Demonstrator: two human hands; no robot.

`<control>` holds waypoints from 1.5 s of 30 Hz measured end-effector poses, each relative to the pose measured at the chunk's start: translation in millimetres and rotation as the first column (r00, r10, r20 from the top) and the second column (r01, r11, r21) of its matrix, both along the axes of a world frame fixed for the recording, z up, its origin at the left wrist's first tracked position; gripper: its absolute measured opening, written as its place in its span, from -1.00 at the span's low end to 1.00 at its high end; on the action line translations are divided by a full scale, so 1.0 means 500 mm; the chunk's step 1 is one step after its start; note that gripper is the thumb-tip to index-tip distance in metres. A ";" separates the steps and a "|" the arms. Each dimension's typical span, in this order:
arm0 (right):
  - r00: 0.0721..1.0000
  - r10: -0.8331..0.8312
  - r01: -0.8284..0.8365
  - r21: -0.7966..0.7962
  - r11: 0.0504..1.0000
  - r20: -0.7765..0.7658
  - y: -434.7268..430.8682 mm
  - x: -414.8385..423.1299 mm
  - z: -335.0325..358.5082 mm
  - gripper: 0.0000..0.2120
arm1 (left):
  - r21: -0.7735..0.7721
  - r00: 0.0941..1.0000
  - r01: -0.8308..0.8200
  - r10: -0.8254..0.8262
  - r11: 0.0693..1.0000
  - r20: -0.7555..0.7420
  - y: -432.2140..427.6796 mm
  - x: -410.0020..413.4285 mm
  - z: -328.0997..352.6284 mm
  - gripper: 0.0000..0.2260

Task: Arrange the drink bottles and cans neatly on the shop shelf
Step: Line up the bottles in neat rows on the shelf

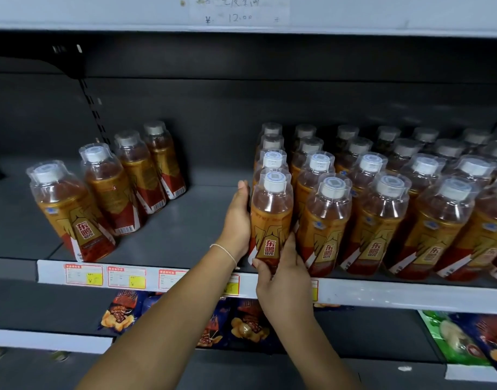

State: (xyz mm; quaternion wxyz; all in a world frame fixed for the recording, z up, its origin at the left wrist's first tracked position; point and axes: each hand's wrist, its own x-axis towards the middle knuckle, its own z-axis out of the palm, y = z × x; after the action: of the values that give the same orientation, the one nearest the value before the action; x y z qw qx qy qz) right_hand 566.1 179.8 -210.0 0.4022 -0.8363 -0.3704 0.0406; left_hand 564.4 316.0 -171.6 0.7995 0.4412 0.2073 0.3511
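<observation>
Clasping the front bottle (271, 220) from both sides, the left grip (237, 218) presses its palm flat to the bottle's left flank, with its fingers wrapping behind out of sight. The right grip (283, 277) curls round the base from below, its thumb across the lower label and its fingers tucked in on the right side. A thin bracelet (224, 251) circles the left wrist.

The held bottle stands upright at the front edge of the shelf (185, 220). It heads the leftmost column of a packed block of bottles (382, 215) and sits just beside its right-hand neighbour. All carry amber drink, gold-and-red labels and white caps under clear overcaps.

Well apart to the left, four more bottles (109, 190) stand in a slanted row running from front to back. Price tags (126, 277) line the shelf's front rail. On the shelf below lie dark blue snack bags (120, 313) and, far right, a green bag (449, 339).
</observation>
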 end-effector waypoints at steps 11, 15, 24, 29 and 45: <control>0.993 -0.040 0.021 0.164 0.986 0.113 -0.016 -0.023 0.039 -0.24 | 0.317 0.911 -0.238 0.324 0.918 -0.256 0.010 -0.040 0.020 -0.72; 0.915 -0.115 -0.084 0.463 0.883 0.387 -0.011 -0.045 0.073 -0.44 | 0.500 0.903 -0.190 0.350 0.845 -0.249 0.012 -0.090 0.055 -0.77; 0.852 0.051 -0.354 0.501 0.789 0.521 0.118 -0.150 0.113 -0.67 | 0.818 0.834 -0.157 0.518 0.553 -0.190 0.055 -0.319 0.147 -0.87; 0.869 0.248 -0.430 0.409 0.805 0.427 0.214 -0.236 0.102 -0.64 | 0.885 0.671 -0.333 0.741 0.326 -0.020 0.101 -0.474 0.146 -0.86; 0.810 0.539 -0.489 0.240 0.838 -0.232 0.381 -0.348 0.049 -0.35 | 0.828 0.634 -0.098 0.676 0.552 -0.376 0.240 -0.636 0.033 -0.58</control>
State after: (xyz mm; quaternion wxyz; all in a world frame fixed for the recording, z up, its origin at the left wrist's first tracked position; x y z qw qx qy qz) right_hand 392.3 370.2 -185.6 0.4954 -0.6517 -0.5223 0.2388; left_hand 246.6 436.2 -155.0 0.3074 0.7566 0.4129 0.4032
